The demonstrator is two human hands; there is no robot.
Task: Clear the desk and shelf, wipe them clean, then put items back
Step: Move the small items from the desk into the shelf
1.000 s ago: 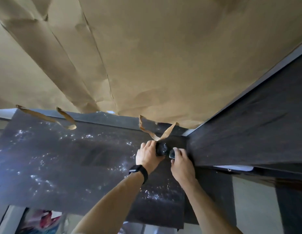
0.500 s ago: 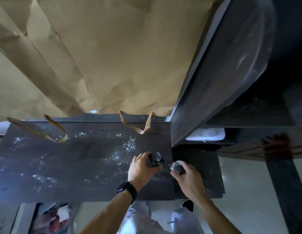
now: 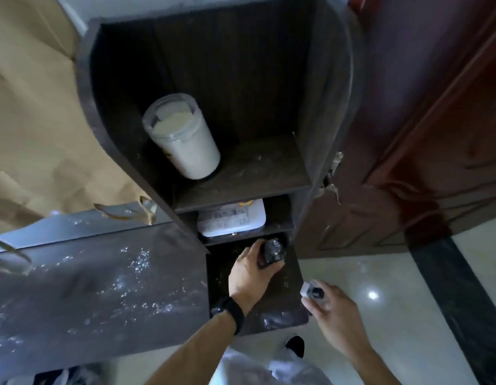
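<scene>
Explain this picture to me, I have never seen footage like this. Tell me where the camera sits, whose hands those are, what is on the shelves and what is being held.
There is no machine here. A person wears one wide-angle camera on the head, so you look down along their own arms. The left hand, with a black watch on its wrist, grips a dark faceted object in the lowest compartment of a dark shelf unit. The right hand holds a small dark item with a pale end just off the shelf's front corner. What these two are is unclear. Higher up stands a jar of white powder, with a flat white box one shelf below it. To the left lies the desk, speckled white.
</scene>
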